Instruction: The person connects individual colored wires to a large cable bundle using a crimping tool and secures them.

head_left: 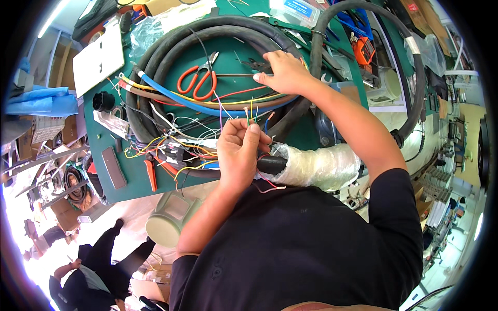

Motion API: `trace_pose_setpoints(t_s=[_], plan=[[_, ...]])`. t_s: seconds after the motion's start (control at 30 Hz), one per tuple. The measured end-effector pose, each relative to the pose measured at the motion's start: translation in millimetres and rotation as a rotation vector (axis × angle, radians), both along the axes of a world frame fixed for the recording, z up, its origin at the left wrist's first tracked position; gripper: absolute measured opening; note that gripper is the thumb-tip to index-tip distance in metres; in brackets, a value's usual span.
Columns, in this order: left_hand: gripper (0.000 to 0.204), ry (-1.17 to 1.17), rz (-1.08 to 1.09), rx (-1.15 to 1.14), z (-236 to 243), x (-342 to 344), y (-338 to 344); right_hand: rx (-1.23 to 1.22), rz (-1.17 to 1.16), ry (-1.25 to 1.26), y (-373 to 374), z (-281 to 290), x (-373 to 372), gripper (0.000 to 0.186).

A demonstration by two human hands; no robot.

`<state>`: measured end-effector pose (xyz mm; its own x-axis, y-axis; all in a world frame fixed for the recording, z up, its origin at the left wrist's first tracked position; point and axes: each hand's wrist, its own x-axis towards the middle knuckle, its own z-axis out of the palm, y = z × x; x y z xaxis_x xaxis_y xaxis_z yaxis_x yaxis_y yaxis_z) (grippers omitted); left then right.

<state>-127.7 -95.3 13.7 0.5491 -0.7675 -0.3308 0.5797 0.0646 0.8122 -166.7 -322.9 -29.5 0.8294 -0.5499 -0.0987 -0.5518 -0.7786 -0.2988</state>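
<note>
My left hand is closed, thumb and forefinger pinching a few thin green and yellow wires that point upward. It sits just left of a thick cable end wrapped in clear film, from which thin coloured wires come out. Farther off, my right hand reaches over a coiled thick black cable, its thumb and forefinger spread. Dark pliers lie right beside its fingertips; its other fingers are partly hidden. Scissors with orange handles lie inside the coil, above blue, brown and yellow thick wires.
The green table also carries a white panel, a dark flat case and an orange-handled tool. A blue crate stands at the far right. Below are a pale bin and another person.
</note>
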Motion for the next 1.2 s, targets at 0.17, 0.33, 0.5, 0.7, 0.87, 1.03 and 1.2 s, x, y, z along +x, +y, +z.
trace_pose_setpoints(t_s=[0.17, 0.33, 0.5, 0.7, 0.87, 1.03, 1.2], plan=[[0.012, 0.037, 0.033, -0.014, -2.6, 0.6, 1.3, 0.035, -0.070, 0.519, -7.8, 3.8, 45.4, 0.063], [0.011, 0.041, 0.047, -0.034, -1.9, -0.5, 2.0, 0.001, -0.140, 0.633, 3.9, -4.6, 61.7, 0.055], [0.011, 0.091, 0.053, -0.060, -2.2, -0.7, 3.0, 0.087, -0.236, 0.502, -2.2, -18.2, 59.6, 0.067], [0.010, 0.140, 0.035, -0.087, -1.7, 0.7, 6.0, 0.273, 0.017, -0.068, -4.4, 51.4, 2.9, 0.065], [0.011, 0.165, -0.009, -0.079, -1.1, -1.2, 0.0, 0.174, 0.330, -0.231, 33.4, 101.8, -79.8, 0.063], [0.010, 0.188, -0.058, -0.074, -0.5, 2.9, 0.1, 0.180, 0.278, -0.224, 60.5, 91.1, -100.6, 0.066], [0.009, 0.165, -0.057, -0.081, 0.4, 2.9, -0.2, 0.187, 0.236, -0.270, 69.6, 81.7, -101.3, 0.066]])
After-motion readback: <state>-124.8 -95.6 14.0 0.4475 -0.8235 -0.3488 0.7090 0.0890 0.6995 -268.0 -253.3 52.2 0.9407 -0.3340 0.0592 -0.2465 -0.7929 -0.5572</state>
